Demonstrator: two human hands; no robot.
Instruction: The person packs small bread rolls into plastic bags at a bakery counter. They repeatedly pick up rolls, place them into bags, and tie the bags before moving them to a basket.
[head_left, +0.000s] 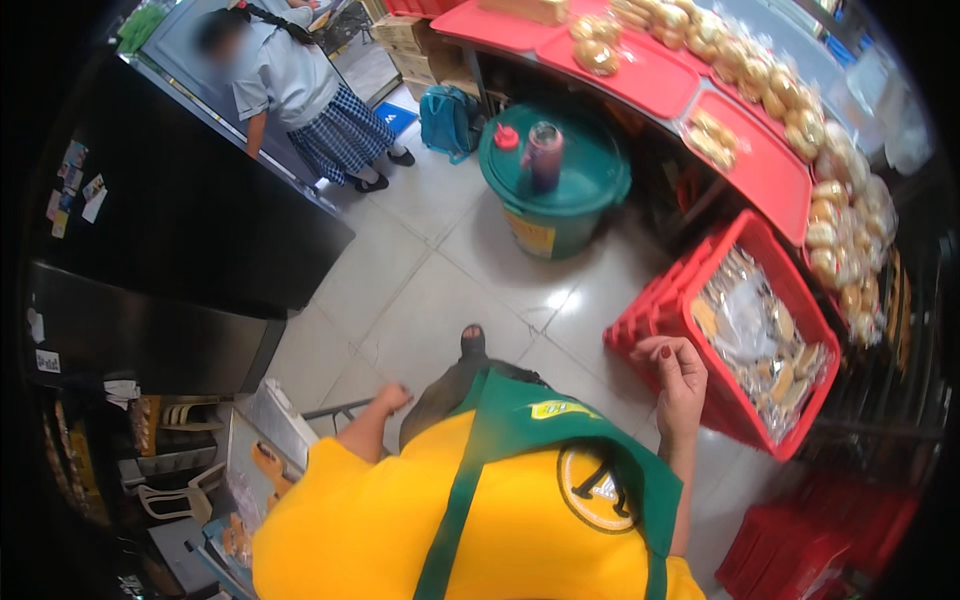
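Observation:
My left hand (394, 396) hangs low beside my dark trousers with its fingers curled; whether it holds anything is not visible. On the other side, my right hand (675, 364) is raised near the left wall of a red plastic crate (814, 420), with fingers bent and no object visible in it. Wrapped breads (784, 386) and a clear plastic bag (746, 319) lie inside that crate. Farther ahead, a green lidded plastic drum (600, 161) carries a dark tumbler (545, 159) and a small red-capped item (506, 136).
Red trays (765, 169) with bagged bread rolls (750, 71) line the counter at the upper right. A person in a checked skirt (337, 131) stands at the upper left near a teal backpack (444, 124). Black refrigerator (187, 187) at left; red stools (780, 547) lower right.

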